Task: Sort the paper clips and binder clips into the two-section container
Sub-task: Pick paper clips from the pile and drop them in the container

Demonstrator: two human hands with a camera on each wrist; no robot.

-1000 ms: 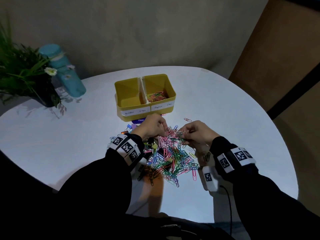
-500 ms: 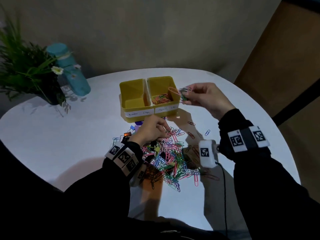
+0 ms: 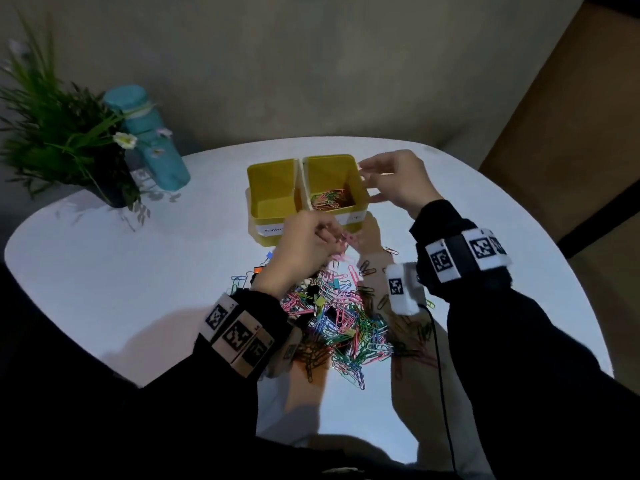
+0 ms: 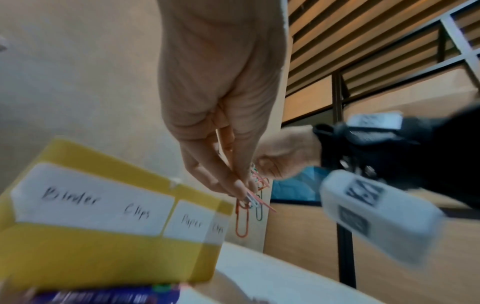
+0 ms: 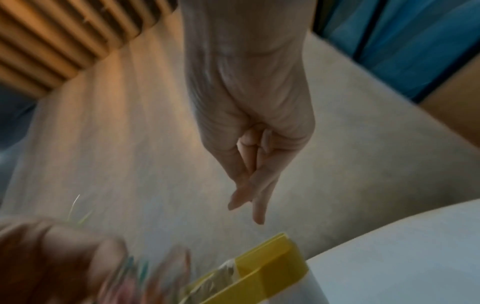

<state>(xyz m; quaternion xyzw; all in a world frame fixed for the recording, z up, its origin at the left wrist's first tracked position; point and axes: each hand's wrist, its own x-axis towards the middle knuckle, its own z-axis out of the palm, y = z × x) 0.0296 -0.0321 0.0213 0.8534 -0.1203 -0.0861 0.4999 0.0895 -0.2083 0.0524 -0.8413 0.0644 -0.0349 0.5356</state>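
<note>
A yellow two-section container [image 3: 360, 199] stands on a white round table [image 3: 104, 271]; its front labels read "Binder Clips" on the left section and "Paper Clips" on the right. The right section holds a layer of coloured paper clips [image 3: 329, 199]; the contents of the left section cannot be made out. The left hand [image 3: 304, 251], raised just in front of the container, pinches a small bunch of paper clips [image 4: 253, 197] between thumb and fingertips, with several hanging below. The right hand [image 3: 398, 181] hovers at the far right corner of the container, fingers extended and loose, holding nothing. A mixed pile of paper clips and binder clips [image 3: 339, 320] lies on the table between the forearms, near the container. A potted plant [image 3: 69, 143] and a teal bottle [image 3: 149, 136] stand at the table's left rear edge.
</note>
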